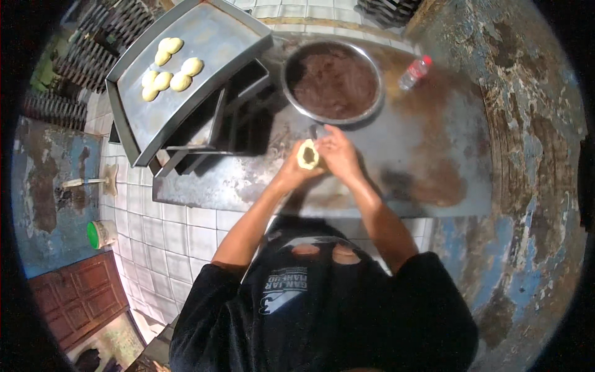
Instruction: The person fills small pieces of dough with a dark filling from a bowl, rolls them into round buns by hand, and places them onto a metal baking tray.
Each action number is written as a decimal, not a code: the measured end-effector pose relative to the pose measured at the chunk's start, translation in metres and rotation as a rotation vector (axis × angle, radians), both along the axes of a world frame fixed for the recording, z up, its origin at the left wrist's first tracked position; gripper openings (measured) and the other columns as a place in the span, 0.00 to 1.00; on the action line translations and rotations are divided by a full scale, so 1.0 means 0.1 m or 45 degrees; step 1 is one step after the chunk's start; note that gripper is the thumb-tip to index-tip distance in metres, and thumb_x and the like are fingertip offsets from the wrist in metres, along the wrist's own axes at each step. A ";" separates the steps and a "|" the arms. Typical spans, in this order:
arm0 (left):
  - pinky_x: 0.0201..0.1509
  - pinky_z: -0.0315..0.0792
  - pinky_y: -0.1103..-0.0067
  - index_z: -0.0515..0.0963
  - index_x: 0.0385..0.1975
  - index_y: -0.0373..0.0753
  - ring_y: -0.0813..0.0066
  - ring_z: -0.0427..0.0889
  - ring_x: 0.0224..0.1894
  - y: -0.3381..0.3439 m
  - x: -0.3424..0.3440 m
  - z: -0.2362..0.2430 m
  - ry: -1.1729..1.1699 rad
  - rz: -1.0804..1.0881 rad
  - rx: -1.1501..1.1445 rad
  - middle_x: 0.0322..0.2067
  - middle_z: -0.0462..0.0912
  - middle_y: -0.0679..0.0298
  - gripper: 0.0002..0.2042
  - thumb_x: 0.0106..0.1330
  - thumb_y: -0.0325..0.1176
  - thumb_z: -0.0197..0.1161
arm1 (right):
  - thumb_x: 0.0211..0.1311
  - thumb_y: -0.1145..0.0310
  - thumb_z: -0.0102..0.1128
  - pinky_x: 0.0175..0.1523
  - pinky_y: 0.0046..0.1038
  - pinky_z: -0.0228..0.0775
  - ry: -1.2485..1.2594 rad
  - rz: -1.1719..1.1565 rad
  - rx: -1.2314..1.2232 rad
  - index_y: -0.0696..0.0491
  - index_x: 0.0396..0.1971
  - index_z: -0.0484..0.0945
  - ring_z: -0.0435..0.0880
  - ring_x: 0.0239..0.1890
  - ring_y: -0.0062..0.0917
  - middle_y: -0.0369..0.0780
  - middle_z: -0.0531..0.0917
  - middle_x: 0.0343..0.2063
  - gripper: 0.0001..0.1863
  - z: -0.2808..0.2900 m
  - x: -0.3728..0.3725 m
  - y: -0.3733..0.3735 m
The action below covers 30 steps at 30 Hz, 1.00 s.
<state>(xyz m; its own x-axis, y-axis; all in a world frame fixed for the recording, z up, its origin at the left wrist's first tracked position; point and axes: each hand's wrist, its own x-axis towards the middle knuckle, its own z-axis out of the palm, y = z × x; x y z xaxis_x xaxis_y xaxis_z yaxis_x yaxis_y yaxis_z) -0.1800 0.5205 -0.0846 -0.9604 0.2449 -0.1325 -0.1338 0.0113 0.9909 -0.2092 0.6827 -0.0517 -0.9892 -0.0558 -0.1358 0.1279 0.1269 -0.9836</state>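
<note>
Dough (302,160) around a dark filling (308,154) sits cupped in my left hand (290,167); whether my right hand (338,155), just beside it, grips anything I can't tell. Beyond stands a metal bowl (353,117) of brown paste (334,84).

- The tray (211,37) lies over the left end of the tabletop (378,149), with dough balls (180,82) on its left half.
- Right of the tray, at the tabletop's far edge, sits the bowl (287,90), with paste (334,80) in it.
- The bottle (415,72) is just right of the bowl.
- Before the bowl, the left hand (294,168) holds a dough piece (300,157); the right hand (338,153) is just to its right.
- A bucket (106,235) stands left of the tabletop, well apart.
</note>
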 end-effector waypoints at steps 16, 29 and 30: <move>0.64 0.75 0.71 0.70 0.68 0.33 0.60 0.76 0.64 0.45 1.10 0.90 0.289 0.073 0.027 0.67 0.70 0.47 0.25 0.78 0.42 0.56 | 0.63 0.73 0.68 0.53 0.24 0.73 0.226 -0.382 -0.448 0.60 0.48 0.80 0.82 0.45 0.21 0.39 0.85 0.40 0.14 0.27 1.27 0.25; 0.66 0.65 0.73 0.63 0.73 0.40 0.70 0.77 0.57 -0.21 1.08 1.36 -0.191 0.254 0.455 0.56 0.80 0.61 0.38 0.76 0.66 0.39 | 0.62 0.66 0.71 0.49 0.34 0.79 1.199 -0.062 0.192 0.62 0.53 0.76 0.86 0.45 0.36 0.48 0.84 0.44 0.24 0.87 1.28 -0.50; 0.71 0.61 0.74 0.58 0.76 0.43 0.68 0.73 0.65 -0.24 1.03 1.37 -0.192 0.292 0.668 0.66 0.73 0.58 0.39 0.76 0.66 0.39 | 0.60 0.63 0.74 0.50 0.32 0.78 1.192 -0.016 0.218 0.63 0.54 0.75 0.85 0.45 0.33 0.48 0.83 0.45 0.28 0.90 1.28 -0.65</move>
